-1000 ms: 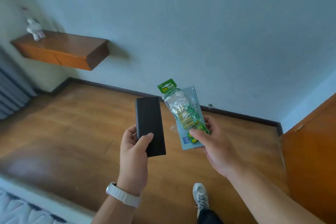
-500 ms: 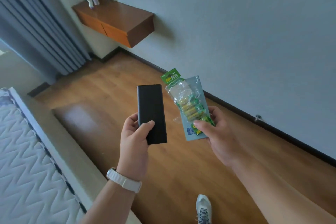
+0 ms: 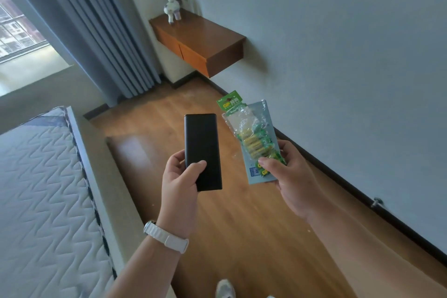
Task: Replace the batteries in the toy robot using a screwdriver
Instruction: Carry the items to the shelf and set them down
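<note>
The black case [image 3: 202, 150] in my left grip [image 3: 180, 191] looks like smooth, matt plastic. The battery pack [image 3: 251, 138] in my right grip [image 3: 290, 176] is crinkled, glossy clear film over a pale printed card. My wrist strap [image 3: 167, 238] is matt white. The floor [image 3: 242, 225] is wood-look board with a soft sheen; the far shelf [image 3: 205, 38] is smooth brown wood. At left the mattress [image 3: 41, 189] is quilted cloth and the curtain [image 3: 96, 31] matt grey-blue cloth; the wall [image 3: 338, 55] at right is matt.
</note>
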Demonstrator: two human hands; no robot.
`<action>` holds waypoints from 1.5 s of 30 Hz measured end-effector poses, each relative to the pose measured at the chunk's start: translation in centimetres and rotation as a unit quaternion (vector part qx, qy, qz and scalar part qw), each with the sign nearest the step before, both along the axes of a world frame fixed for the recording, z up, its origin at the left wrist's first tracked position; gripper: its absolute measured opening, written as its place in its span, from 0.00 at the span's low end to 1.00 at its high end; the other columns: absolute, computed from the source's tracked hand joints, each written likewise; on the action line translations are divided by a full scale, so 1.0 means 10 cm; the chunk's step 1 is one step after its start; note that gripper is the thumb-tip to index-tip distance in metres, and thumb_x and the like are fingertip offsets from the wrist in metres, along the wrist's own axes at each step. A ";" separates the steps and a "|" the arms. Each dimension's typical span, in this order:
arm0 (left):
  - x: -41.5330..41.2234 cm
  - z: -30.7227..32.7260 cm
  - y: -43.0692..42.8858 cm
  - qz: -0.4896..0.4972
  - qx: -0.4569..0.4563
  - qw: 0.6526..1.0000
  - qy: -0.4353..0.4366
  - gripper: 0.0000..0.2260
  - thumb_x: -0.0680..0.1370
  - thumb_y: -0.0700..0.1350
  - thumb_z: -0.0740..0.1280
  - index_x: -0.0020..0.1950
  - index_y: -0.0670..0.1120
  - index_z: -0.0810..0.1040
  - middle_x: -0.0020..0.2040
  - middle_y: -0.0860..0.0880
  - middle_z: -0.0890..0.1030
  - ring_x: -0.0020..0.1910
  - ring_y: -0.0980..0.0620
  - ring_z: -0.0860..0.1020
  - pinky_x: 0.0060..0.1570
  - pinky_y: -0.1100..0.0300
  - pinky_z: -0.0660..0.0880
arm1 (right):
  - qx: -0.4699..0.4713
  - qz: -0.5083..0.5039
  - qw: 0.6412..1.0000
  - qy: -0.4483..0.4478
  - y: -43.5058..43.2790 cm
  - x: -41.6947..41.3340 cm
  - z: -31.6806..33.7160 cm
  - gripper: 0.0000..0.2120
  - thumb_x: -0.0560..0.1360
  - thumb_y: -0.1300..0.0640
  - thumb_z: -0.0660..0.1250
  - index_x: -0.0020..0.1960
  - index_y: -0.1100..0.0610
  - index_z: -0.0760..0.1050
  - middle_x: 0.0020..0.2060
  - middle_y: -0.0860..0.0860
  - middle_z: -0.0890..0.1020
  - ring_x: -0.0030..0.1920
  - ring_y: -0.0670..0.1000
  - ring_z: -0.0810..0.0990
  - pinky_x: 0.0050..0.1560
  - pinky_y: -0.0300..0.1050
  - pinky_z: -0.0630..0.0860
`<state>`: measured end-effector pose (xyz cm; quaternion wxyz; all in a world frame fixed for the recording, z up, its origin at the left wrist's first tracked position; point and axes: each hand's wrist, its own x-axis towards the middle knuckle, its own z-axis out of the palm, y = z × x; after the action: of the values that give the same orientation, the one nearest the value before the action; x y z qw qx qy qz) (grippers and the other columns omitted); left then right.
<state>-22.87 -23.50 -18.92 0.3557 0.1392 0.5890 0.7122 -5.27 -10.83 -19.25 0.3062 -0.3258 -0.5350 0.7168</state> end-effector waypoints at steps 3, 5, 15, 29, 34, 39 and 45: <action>-0.18 0.01 0.06 0.012 0.007 1.000 -0.004 0.26 0.64 0.46 0.76 0.61 0.45 0.76 0.50 0.46 0.85 0.47 0.46 0.85 0.39 0.56 0.81 | 0.003 0.012 1.000 0.009 0.12 -0.21 0.01 0.18 0.68 0.55 0.71 0.58 0.55 0.75 0.47 0.52 0.85 0.49 0.53 0.85 0.46 0.45 0.80; -0.35 -0.01 0.13 0.014 0.008 1.000 -0.007 0.23 0.67 0.44 0.74 0.61 0.45 0.76 0.49 0.46 0.85 0.46 0.47 0.85 0.38 0.56 0.81 | 0.000 0.014 1.000 0.013 0.20 -0.39 0.01 0.20 0.67 0.54 0.73 0.57 0.55 0.75 0.46 0.51 0.85 0.49 0.54 0.85 0.47 0.46 0.81; -1.94 0.04 0.86 -0.026 0.032 0.999 0.002 0.21 0.69 0.42 0.72 0.61 0.45 0.75 0.44 0.50 0.86 0.42 0.49 0.86 0.36 0.55 0.81 | 0.027 -0.027 0.999 -0.003 0.70 -1.84 0.12 0.24 0.63 0.46 0.74 0.56 0.53 0.76 0.50 0.55 0.84 0.52 0.56 0.85 0.49 0.51 0.81; -3.81 0.14 1.16 0.029 0.060 0.998 0.001 0.20 0.69 0.42 0.71 0.61 0.45 0.75 0.44 0.49 0.86 0.42 0.50 0.86 0.36 0.56 0.81 | 0.065 -0.008 0.998 -0.009 1.27 -3.66 0.35 0.19 0.63 0.47 0.75 0.53 0.49 0.79 0.50 0.56 0.84 0.52 0.57 0.85 0.49 0.52 0.80; -4.35 0.14 1.30 0.063 0.051 0.997 0.012 0.20 0.69 0.43 0.72 0.60 0.47 0.76 0.47 0.49 0.86 0.45 0.48 0.85 0.42 0.51 0.83 | 0.068 0.016 0.998 -0.003 1.60 -4.28 0.38 0.25 0.63 0.48 0.74 0.57 0.55 0.76 0.53 0.59 0.83 0.54 0.57 0.84 0.51 0.52 0.80; -4.97 0.10 1.68 0.083 0.052 0.995 0.021 0.19 0.70 0.42 0.72 0.60 0.46 0.75 0.45 0.51 0.86 0.44 0.50 0.85 0.39 0.54 0.82 | 0.056 0.050 0.997 0.001 2.05 -5.03 0.21 0.22 0.64 0.47 0.75 0.56 0.50 0.77 0.51 0.54 0.84 0.54 0.55 0.84 0.50 0.51 0.80; -5.80 0.06 2.29 0.117 0.030 0.993 0.014 0.20 0.69 0.42 0.72 0.61 0.45 0.75 0.45 0.50 0.86 0.43 0.49 0.86 0.36 0.55 0.81 | 0.037 0.072 0.997 0.000 2.75 -6.00 0.11 0.26 0.63 0.47 0.75 0.58 0.53 0.76 0.51 0.54 0.84 0.53 0.55 0.84 0.51 0.51 0.80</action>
<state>-80.86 -0.55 -18.36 0.2573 0.0892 0.5847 0.7642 -65.23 16.71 -18.10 0.2652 -0.2749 -0.5833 0.7169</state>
